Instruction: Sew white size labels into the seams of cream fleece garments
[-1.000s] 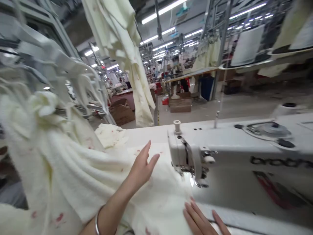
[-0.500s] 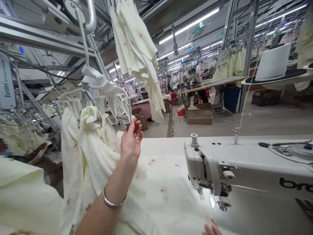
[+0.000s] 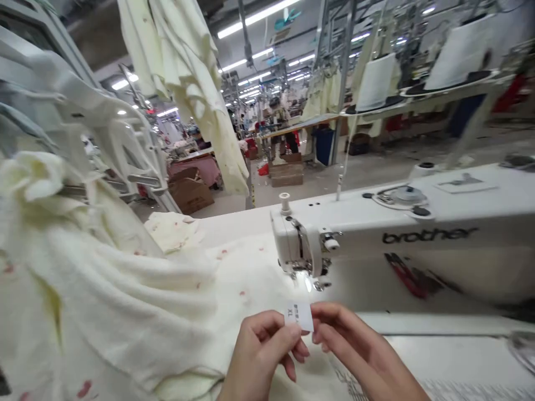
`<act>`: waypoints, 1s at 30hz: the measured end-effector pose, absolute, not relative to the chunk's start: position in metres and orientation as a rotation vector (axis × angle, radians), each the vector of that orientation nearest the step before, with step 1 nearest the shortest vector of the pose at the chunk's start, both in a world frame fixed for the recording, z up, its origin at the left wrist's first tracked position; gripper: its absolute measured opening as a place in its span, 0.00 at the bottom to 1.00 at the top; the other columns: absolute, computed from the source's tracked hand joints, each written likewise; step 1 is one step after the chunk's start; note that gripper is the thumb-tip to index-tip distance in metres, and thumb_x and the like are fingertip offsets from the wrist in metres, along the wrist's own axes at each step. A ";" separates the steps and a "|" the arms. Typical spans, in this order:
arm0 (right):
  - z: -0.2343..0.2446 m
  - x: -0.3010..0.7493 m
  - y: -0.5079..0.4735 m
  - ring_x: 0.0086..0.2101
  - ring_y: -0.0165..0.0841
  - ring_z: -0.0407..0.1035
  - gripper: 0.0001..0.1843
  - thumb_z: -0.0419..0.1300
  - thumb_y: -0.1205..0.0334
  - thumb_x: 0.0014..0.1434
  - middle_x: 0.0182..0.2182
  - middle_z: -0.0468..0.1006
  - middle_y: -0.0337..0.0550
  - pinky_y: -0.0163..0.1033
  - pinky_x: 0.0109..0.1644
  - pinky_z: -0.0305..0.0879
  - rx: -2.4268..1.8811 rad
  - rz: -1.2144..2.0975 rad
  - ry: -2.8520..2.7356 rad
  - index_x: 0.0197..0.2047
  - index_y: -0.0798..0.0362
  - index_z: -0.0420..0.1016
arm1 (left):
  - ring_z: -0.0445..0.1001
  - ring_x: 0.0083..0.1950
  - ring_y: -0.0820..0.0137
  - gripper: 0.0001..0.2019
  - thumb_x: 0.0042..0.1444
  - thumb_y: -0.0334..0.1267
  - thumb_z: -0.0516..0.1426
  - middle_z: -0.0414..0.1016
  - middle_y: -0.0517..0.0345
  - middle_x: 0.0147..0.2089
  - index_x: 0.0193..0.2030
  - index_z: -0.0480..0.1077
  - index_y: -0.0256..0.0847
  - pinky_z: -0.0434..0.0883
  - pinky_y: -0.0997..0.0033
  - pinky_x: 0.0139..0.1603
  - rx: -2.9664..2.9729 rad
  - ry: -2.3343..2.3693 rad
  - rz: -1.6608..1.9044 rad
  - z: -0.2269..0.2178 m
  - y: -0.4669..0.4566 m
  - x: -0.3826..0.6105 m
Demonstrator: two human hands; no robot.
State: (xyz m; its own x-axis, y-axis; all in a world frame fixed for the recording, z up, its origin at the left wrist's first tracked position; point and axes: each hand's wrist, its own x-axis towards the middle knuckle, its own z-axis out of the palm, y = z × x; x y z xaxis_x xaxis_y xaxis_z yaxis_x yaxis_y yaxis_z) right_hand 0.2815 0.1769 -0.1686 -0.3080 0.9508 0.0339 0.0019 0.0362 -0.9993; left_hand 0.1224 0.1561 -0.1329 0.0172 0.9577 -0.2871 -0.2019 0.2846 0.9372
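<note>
Between the two hands, a small white size label (image 3: 299,316) printed with "XL" stands upright in the air, with finer lines above the XL too small to read. The left hand (image 3: 261,350) closes its grip on the label's left edge, thumb and forefinger pinched together. The right hand (image 3: 355,345) has the right edge in an equally firm pinch, its fingertips (image 3: 321,328) pressed to the label. Both hands are just in front of the presser foot (image 3: 318,285) of a Brother industrial sewing machine (image 3: 430,235) and well clear of the needle area.

Under and beside the hands lies a cream terry cloth garment (image 3: 104,295) with pink flecks, bunched up in soft folds towards the left and spread flat on the white tabletop (image 3: 451,362) in front of the machine. A smaller folded piece of the same cloth (image 3: 171,231) lies behind it.

To the left stands a white plastic hanger rack (image 3: 108,128), and a cream garment (image 3: 179,72) hangs overhead. Farther off are cardboard boxes (image 3: 190,195) and a person (image 3: 278,111) at a distant table.
</note>
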 end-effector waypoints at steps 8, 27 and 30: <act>-0.174 0.264 0.176 0.27 0.29 0.60 0.19 0.53 0.47 0.61 0.24 0.63 0.35 0.33 0.31 0.56 -1.106 1.274 -1.592 0.27 0.52 0.65 | 0.67 0.36 0.73 0.18 0.48 0.42 0.63 0.68 0.56 0.36 0.44 0.71 0.37 0.68 0.79 0.33 1.163 1.379 0.847 -0.129 0.161 0.097; -0.238 0.273 0.161 0.52 0.41 0.64 0.13 0.46 0.70 0.67 0.49 0.72 0.52 0.46 0.53 0.60 -0.992 -0.153 -2.131 0.49 0.60 0.69 | 0.67 0.25 0.72 0.05 0.48 0.36 0.57 0.70 0.60 0.21 0.25 0.70 0.39 0.62 0.74 0.29 1.422 1.821 0.750 -0.170 0.234 0.095; -0.233 0.270 0.167 0.46 0.40 0.66 0.12 0.46 0.70 0.67 0.41 0.72 0.50 0.45 0.47 0.60 -1.036 -0.013 -2.066 0.38 0.57 0.69 | 0.68 0.26 0.72 0.06 0.50 0.38 0.57 0.71 0.60 0.22 0.27 0.70 0.39 0.62 0.75 0.28 1.406 1.811 0.752 -0.166 0.227 0.099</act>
